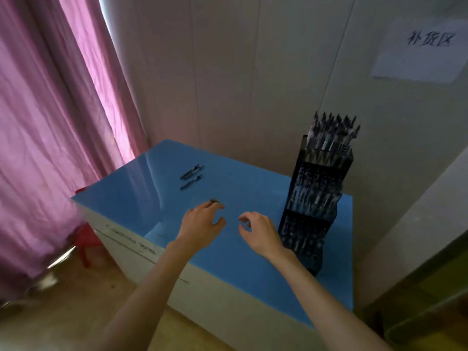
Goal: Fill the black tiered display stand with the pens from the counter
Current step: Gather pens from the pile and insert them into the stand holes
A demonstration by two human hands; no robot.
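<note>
Pink curtain [58, 138] hangs beside blue counter [243, 188].

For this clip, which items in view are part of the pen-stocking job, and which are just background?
Job:
stand, with pens already in its tiers
two loose pens on the counter
left hand, a small dark object at its fingers, unclear what
right hand, holding nothing

Background:
pink curtain
paper sign on the wall

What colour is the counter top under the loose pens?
Blue, seen in the head view: smooth blue counter top.
</note>
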